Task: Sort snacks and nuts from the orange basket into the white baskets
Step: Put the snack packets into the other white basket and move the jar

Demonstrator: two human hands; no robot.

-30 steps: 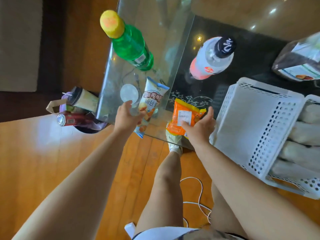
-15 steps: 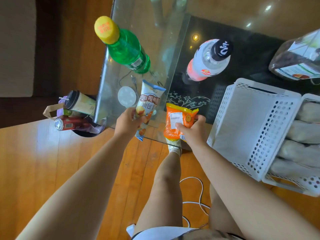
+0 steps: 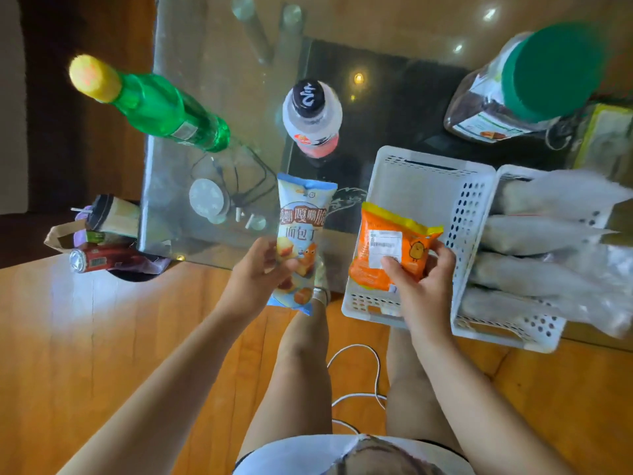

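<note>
Orange packet (image 3: 394, 250) sits pinched in the right hand (image 3: 419, 284), grip curled round its lower edge, hovering over the near white basket (image 3: 424, 181), probably to drop in. Left hand (image 3: 255, 272) clasps the tall blue bread snack (image 3: 301, 241) upright, likely waiting. Far basket (image 3: 507, 332) holds pale bags on the glass counter (image 3: 212, 46).

Home living room — wood floor (image 3: 102, 337), glass coffee table (image 3: 212, 46), drink bottles (image 3: 161, 111), floor bin (image 3: 113, 245)

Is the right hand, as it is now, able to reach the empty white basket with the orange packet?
Probably yes. The right hand holds the orange packet right at the empty white basket; its top is open and nothing blocks it.
</note>
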